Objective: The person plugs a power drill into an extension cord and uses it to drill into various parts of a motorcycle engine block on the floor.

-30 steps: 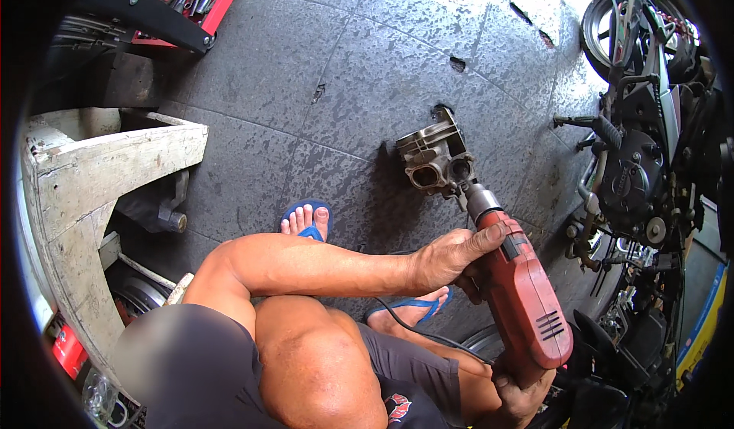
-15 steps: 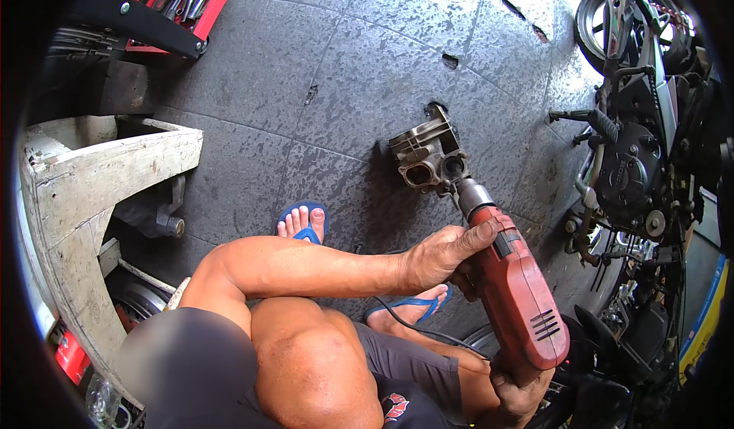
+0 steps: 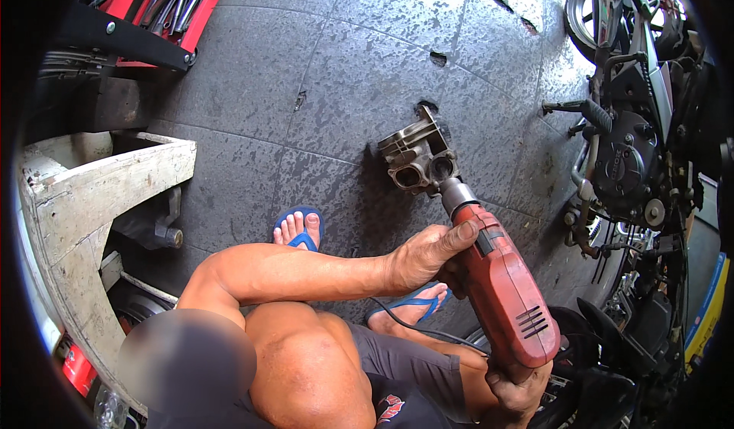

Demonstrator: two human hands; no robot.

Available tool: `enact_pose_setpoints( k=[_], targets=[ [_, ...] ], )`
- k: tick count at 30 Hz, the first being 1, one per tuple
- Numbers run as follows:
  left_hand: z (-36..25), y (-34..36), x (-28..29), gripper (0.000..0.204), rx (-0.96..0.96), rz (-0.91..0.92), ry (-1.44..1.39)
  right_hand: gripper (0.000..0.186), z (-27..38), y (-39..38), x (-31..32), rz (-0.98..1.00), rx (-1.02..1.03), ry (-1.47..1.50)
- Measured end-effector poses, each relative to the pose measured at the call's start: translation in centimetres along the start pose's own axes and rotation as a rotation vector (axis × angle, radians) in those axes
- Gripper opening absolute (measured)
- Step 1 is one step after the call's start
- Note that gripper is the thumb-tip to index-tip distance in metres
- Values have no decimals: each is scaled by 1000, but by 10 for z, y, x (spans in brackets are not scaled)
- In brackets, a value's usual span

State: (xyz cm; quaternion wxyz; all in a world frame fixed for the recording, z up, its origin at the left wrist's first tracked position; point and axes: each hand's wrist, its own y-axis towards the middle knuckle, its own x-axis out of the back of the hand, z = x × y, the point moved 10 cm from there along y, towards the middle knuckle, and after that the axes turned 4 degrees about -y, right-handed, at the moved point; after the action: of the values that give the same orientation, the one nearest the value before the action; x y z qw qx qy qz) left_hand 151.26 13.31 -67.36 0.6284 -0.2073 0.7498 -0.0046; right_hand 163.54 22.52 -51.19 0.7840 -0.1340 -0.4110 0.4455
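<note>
A red power drill [image 3: 511, 291] slants across in front of me, its metal chuck [image 3: 456, 193] pointing away. My left hand [image 3: 433, 255] is closed round the drill's body behind the chuck, thumb on top. At the rear end my right hand [image 3: 518, 389] grips the handle; part of its fingers is hidden under the drill. Against the chuck end lies a cast grey metal engine part [image 3: 419, 154] with round openings, resting on the floor. The bit itself is hidden at the opening nearest the chuck, so how deep it sits I cannot tell.
A motorcycle [image 3: 623, 154] stands along the right. At the left is a worn white wooden bench [image 3: 115, 184], with a red tool tray [image 3: 200, 27] beyond it. Dark tiled floor [image 3: 245, 69] has several chipped holes. My feet in blue sandals [image 3: 302, 230] flank the work; a black cord [image 3: 428, 329] trails by the drill.
The whole view has shifted slightly, so most things sit a little further left. Both hands keep their hold on the drill, and its chuck stays at the engine part.
</note>
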Motion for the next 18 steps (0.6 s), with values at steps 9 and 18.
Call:
enact_pose_setpoints(
  k=[9,18],
  targets=[
    [-8,-5,-4,84,-12,4,-48,60,4,2,-2,104,6,-163],
    [-6,-3,-3,82,-4,19,-62,62,8,6,-5,143,-2,-160]
  ],
)
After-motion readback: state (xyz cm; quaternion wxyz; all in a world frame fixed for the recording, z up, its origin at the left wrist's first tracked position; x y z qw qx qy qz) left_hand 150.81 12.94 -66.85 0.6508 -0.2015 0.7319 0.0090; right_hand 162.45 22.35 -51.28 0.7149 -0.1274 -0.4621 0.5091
